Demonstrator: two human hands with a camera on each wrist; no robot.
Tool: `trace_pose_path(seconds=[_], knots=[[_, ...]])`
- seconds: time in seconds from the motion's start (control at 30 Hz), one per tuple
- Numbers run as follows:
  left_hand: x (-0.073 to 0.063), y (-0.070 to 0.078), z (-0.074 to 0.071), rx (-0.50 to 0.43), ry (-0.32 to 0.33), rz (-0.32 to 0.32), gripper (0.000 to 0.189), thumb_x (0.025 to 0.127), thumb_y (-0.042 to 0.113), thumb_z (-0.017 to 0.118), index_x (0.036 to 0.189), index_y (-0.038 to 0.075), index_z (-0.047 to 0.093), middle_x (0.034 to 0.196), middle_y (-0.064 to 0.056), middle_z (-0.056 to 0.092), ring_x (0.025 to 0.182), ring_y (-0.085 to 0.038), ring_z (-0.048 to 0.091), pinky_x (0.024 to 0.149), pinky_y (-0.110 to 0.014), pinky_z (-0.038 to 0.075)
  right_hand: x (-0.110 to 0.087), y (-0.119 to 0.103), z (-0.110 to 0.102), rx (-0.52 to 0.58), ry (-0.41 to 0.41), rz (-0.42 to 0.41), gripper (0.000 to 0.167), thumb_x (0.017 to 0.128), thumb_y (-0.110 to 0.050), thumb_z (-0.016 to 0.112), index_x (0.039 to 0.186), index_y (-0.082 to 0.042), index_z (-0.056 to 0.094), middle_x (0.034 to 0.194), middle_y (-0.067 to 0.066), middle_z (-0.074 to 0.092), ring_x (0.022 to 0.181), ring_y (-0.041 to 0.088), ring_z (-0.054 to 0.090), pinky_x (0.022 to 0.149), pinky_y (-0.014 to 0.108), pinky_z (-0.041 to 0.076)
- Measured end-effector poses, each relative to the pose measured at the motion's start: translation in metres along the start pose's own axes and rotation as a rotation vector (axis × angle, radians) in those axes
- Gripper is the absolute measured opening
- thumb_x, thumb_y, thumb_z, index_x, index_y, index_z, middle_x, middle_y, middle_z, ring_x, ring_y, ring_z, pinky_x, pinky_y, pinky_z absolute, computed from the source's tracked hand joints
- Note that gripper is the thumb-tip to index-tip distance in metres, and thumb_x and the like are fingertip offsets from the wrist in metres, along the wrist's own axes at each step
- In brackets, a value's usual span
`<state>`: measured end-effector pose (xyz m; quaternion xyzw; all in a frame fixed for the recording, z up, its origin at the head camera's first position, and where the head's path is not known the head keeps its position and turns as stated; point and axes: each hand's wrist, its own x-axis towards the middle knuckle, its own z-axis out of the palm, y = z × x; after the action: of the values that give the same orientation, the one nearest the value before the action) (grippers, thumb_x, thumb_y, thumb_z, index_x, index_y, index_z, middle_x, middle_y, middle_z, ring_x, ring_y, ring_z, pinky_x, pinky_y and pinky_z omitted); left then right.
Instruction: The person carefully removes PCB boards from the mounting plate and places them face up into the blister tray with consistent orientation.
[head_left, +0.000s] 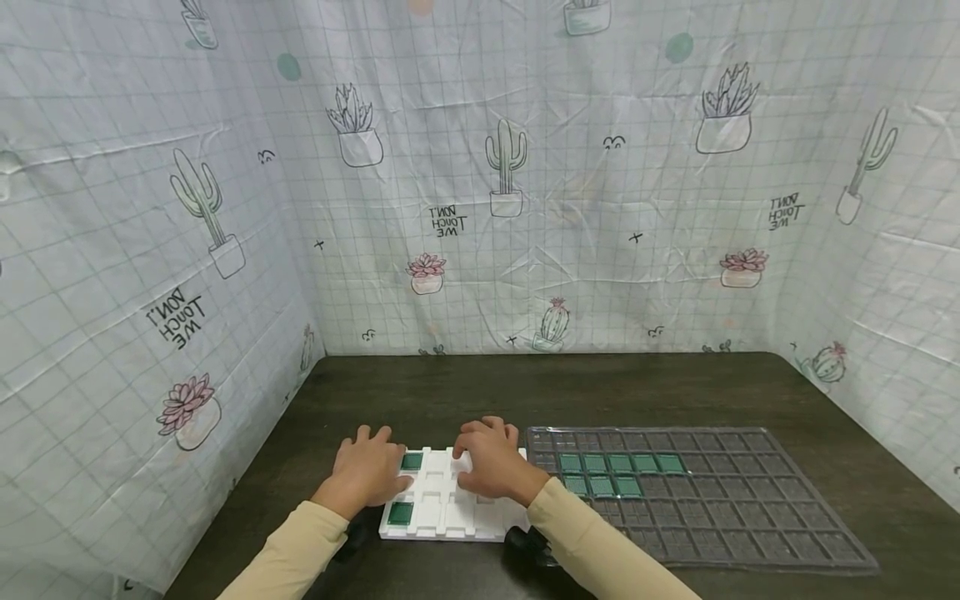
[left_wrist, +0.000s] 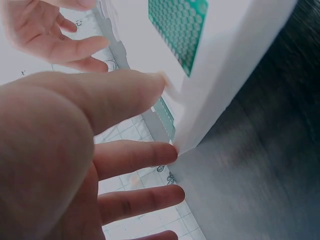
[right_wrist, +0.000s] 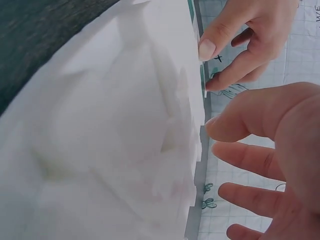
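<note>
A white compartment tray [head_left: 427,522] lies in front of me, with one green square chip [head_left: 412,461] at its far left and another green square chip [head_left: 400,513] at its near left. My left hand [head_left: 367,471] is at the tray's left edge. In the left wrist view its thumb [left_wrist: 125,92] reaches onto the white top beside a honeycomb-patterned chip [left_wrist: 181,30], and the other fingers stretch straight past the corner. Over the tray's middle and far side hovers my right hand [head_left: 495,462], fingers loosely bent, nothing seen between thumb [right_wrist: 240,117] and fingertips.
To the right lies a large clear plastic tray [head_left: 720,508] divided into many pockets, several of them holding green chips [head_left: 594,463]. Its left edge adjoins the white tray. A patterned curtain [head_left: 570,183] encloses the dark table [head_left: 450,392] at the back and sides.
</note>
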<state>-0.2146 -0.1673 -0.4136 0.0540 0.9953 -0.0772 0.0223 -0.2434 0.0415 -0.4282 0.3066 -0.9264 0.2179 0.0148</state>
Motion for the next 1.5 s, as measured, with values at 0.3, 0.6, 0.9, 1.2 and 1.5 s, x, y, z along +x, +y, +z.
trace_pose_path(seconds=[0.3,0.6,0.9,1.2,1.5], knots=[[0.002,-0.001,0.002,-0.007,0.004,-0.001,0.052,0.084,0.051,0.071,0.123,0.016,0.068,0.137,-0.015,0.055,0.126,-0.044,0.047,0.098,-0.062,0.043,0.011,0.000,0.001,0.007,-0.012,0.026,0.018,0.084,-0.020,0.071,0.102,-0.018,0.073,0.139,0.012,0.056,0.133,0.043,0.036,0.098,0.063,0.026],[0.002,0.000,0.000,-0.003,0.006,-0.002,0.053,0.084,0.051,0.071,0.123,0.016,0.068,0.135,-0.014,0.057,0.124,-0.043,0.048,0.098,-0.061,0.044,0.014,0.002,0.005,0.016,-0.016,0.041,0.018,0.083,-0.020,0.070,0.101,-0.019,0.073,0.139,0.012,0.056,0.133,0.042,0.036,0.096,0.061,0.027],[0.003,-0.001,-0.001,-0.005,-0.004,0.008,0.054,0.084,0.053,0.069,0.125,0.017,0.067,0.136,-0.014,0.056,0.125,-0.043,0.048,0.097,-0.061,0.044,0.023,-0.003,0.011,0.018,-0.007,0.049,0.019,0.084,-0.022,0.067,0.102,-0.020,0.072,0.138,0.009,0.056,0.131,0.041,0.038,0.095,0.059,0.029],[0.001,-0.004,0.000,-0.010,-0.006,0.014,0.053,0.085,0.053,0.069,0.124,0.018,0.067,0.135,-0.014,0.055,0.124,-0.044,0.047,0.096,-0.062,0.044,0.033,-0.007,0.019,0.046,-0.025,0.096,0.018,0.081,-0.022,0.068,0.099,-0.020,0.071,0.139,0.008,0.055,0.132,0.040,0.037,0.096,0.058,0.028],[0.000,-0.006,0.001,-0.007,0.001,0.015,0.055,0.084,0.055,0.068,0.126,0.019,0.067,0.136,-0.013,0.055,0.124,-0.043,0.048,0.096,-0.061,0.045,0.043,-0.010,0.026,0.015,-0.034,0.114,0.019,0.083,-0.030,0.072,0.100,-0.022,0.071,0.137,0.007,0.056,0.132,0.041,0.037,0.096,0.058,0.030]])
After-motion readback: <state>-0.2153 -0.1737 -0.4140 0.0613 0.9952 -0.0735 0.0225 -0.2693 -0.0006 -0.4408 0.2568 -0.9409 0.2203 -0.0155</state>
